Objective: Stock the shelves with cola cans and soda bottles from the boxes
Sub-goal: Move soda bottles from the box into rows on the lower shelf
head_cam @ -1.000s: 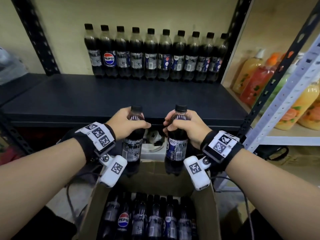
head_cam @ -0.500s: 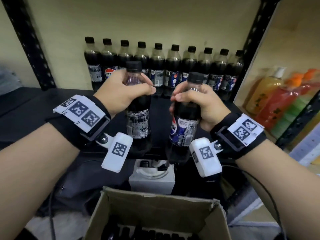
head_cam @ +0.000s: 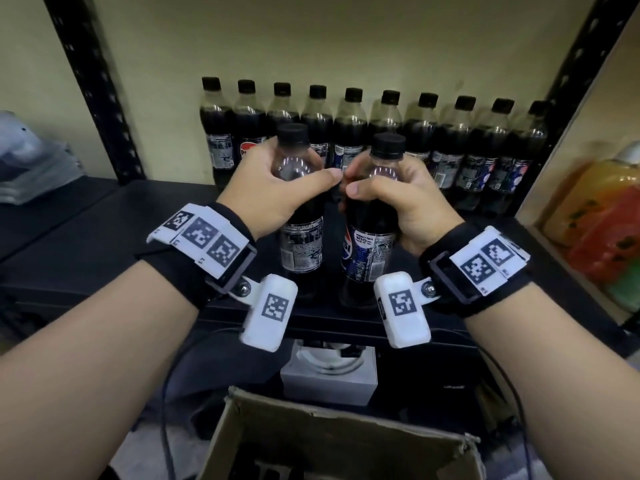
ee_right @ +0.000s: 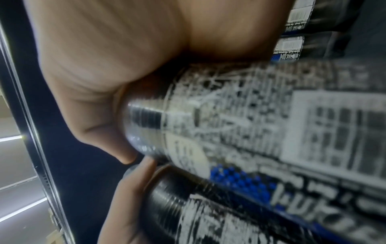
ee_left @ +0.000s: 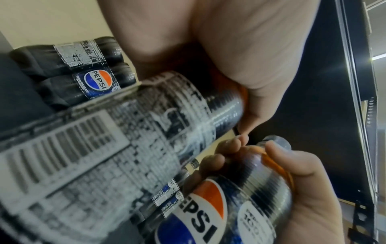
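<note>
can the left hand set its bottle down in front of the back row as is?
Probably yes. The left hand grips its bottle above bare shelf before the back row; nothing lies between.

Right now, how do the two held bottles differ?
The left bottle is gripped by the left hand and shows its barcode and fine-print side. The right bottle, in the right hand, shows its Pepsi logo and sits lower in the head view. Both are upright, capped and dark.
</note>
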Demonstrator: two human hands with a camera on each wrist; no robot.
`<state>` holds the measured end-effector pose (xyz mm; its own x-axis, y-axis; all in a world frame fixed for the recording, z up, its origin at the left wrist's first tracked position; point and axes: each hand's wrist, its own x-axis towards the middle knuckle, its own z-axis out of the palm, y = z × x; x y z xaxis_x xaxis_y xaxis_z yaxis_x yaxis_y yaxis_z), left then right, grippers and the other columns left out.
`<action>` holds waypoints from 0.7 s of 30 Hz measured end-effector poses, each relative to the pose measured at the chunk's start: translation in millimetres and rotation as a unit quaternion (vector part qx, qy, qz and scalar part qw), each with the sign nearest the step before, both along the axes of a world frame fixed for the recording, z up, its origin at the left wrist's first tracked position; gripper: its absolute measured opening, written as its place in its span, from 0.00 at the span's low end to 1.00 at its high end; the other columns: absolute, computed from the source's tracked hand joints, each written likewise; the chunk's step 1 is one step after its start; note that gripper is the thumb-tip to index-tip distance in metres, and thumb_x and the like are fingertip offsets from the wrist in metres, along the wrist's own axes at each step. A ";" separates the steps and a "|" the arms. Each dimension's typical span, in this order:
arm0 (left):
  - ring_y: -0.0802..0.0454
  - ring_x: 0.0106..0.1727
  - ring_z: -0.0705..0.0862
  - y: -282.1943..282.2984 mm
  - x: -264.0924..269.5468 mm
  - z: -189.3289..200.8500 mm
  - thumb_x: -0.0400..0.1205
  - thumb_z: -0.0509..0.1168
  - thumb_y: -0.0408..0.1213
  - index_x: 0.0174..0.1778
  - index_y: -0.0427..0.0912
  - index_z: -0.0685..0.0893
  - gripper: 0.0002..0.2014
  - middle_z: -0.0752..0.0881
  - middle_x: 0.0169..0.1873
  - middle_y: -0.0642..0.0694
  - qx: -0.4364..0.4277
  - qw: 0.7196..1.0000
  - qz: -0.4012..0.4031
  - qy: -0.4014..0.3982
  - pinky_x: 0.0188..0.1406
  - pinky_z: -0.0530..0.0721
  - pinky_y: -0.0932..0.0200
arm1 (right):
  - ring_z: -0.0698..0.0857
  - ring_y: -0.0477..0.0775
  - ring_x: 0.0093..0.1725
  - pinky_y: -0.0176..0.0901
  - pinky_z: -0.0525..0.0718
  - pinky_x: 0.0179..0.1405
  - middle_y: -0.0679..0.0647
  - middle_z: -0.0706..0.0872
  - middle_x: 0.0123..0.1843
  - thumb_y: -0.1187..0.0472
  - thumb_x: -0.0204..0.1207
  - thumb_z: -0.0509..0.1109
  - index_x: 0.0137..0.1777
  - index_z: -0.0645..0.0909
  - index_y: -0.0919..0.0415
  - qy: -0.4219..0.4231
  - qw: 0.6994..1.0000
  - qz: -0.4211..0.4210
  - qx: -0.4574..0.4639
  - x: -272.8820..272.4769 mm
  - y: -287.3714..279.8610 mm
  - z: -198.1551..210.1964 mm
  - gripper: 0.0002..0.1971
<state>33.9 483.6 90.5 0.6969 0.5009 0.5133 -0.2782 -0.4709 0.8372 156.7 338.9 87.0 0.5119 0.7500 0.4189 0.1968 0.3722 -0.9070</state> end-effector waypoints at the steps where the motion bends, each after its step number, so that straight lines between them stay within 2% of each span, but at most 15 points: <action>1: 0.64 0.43 0.87 -0.6 -1.5 0.7 0.72 0.81 0.47 0.49 0.47 0.84 0.16 0.88 0.40 0.59 0.011 1.000 -0.004 0.006 0.48 0.83 0.65 | 0.87 0.56 0.43 0.51 0.85 0.53 0.57 0.88 0.42 0.59 0.57 0.80 0.45 0.86 0.59 -0.010 1.000 0.001 0.002 0.0 -0.4 -0.9 0.15; 2: 0.64 0.45 0.88 -1.7 -2.9 1.3 0.71 0.81 0.52 0.51 0.49 0.83 0.20 0.89 0.41 0.61 0.025 0.999 -0.012 0.017 0.49 0.84 0.66 | 0.88 0.54 0.46 0.49 0.85 0.54 0.55 0.89 0.43 0.58 0.58 0.80 0.48 0.86 0.59 -0.018 1.000 -0.003 0.000 0.7 -1.6 -1.6 0.17; 4: 0.61 0.51 0.90 -4.8 -5.9 1.5 0.71 0.79 0.59 0.56 0.49 0.82 0.25 0.91 0.47 0.59 0.039 0.998 -0.025 0.040 0.54 0.87 0.61 | 0.88 0.52 0.49 0.46 0.85 0.56 0.53 0.89 0.45 0.55 0.60 0.81 0.54 0.84 0.63 -0.031 0.999 -0.019 -0.022 0.8 -6.7 -1.7 0.22; 7: 0.58 0.57 0.90 -7.2 -11.1 2.6 0.72 0.75 0.60 0.62 0.46 0.81 0.28 0.91 0.53 0.54 0.046 0.997 -0.033 0.047 0.62 0.87 0.53 | 0.90 0.51 0.51 0.42 0.85 0.57 0.55 0.90 0.50 0.56 0.67 0.84 0.59 0.83 0.67 -0.059 0.995 -0.044 -0.069 -3.5 -15.6 -0.9 0.24; 9: 0.58 0.57 0.89 -4.7 -16.3 5.2 0.73 0.76 0.58 0.62 0.48 0.82 0.26 0.91 0.52 0.56 0.061 0.995 -0.037 0.065 0.64 0.86 0.51 | 0.90 0.49 0.53 0.41 0.86 0.57 0.51 0.91 0.52 0.54 0.68 0.85 0.60 0.83 0.61 -0.096 0.989 -0.071 -0.082 -6.9 -22.5 1.6 0.23; 10: 0.58 0.57 0.89 -3.0 -19.8 7.4 0.74 0.77 0.55 0.62 0.50 0.82 0.25 0.90 0.52 0.56 0.070 0.994 -0.037 0.074 0.64 0.85 0.50 | 0.91 0.49 0.55 0.44 0.87 0.58 0.49 0.92 0.54 0.51 0.67 0.86 0.61 0.82 0.58 -0.129 0.984 -0.092 -0.085 -7.4 -26.8 3.3 0.25; 13: 0.56 0.57 0.89 5.2 -31.2 12.7 0.73 0.81 0.46 0.64 0.50 0.81 0.25 0.90 0.55 0.52 0.091 0.990 -0.042 0.100 0.67 0.85 0.48 | 0.91 0.48 0.54 0.50 0.89 0.60 0.47 0.91 0.54 0.44 0.64 0.87 0.61 0.80 0.53 -0.235 0.950 -0.163 -0.122 -9.8 -41.9 10.0 0.29; 15: 0.59 0.59 0.88 7.8 -38.6 14.1 0.69 0.81 0.52 0.68 0.53 0.81 0.31 0.90 0.57 0.56 0.107 0.986 -0.026 0.125 0.69 0.84 0.49 | 0.89 0.45 0.55 0.51 0.88 0.60 0.45 0.90 0.54 0.38 0.62 0.86 0.62 0.80 0.47 -0.272 0.928 -0.202 -0.153 -13.2 -50.7 11.0 0.31; 17: 0.64 0.63 0.85 5.3 -43.7 13.8 0.68 0.81 0.57 0.74 0.55 0.79 0.38 0.87 0.63 0.61 0.126 0.982 -0.006 0.142 0.71 0.82 0.51 | 0.88 0.43 0.58 0.52 0.87 0.63 0.43 0.89 0.56 0.32 0.61 0.84 0.68 0.79 0.43 -0.287 0.914 -0.233 -0.167 -18.0 -56.4 10.3 0.36; 20: 0.68 0.71 0.74 -5.9 -47.3 12.2 0.72 0.81 0.53 0.82 0.53 0.71 0.43 0.76 0.73 0.64 0.160 0.975 0.036 0.147 0.76 0.70 0.62 | 0.83 0.38 0.66 0.45 0.82 0.70 0.38 0.86 0.66 0.32 0.64 0.82 0.76 0.78 0.45 -0.325 0.889 -0.267 -0.183 -27.4 -61.6 9.9 0.41; 21: 0.68 0.72 0.70 -9.5 -48.1 11.1 0.72 0.81 0.52 0.85 0.50 0.68 0.46 0.75 0.76 0.60 0.161 0.974 0.053 0.151 0.74 0.67 0.66 | 0.81 0.37 0.68 0.43 0.80 0.72 0.36 0.84 0.69 0.32 0.64 0.82 0.77 0.77 0.46 -0.331 0.883 -0.273 -0.190 -31.8 -62.6 10.9 0.42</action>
<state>-14.2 474.0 101.6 0.7938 0.4248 0.4351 0.0219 -0.7351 0.6776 125.0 276.3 97.9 0.5781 0.6181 0.5327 0.7864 -0.2479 -0.5658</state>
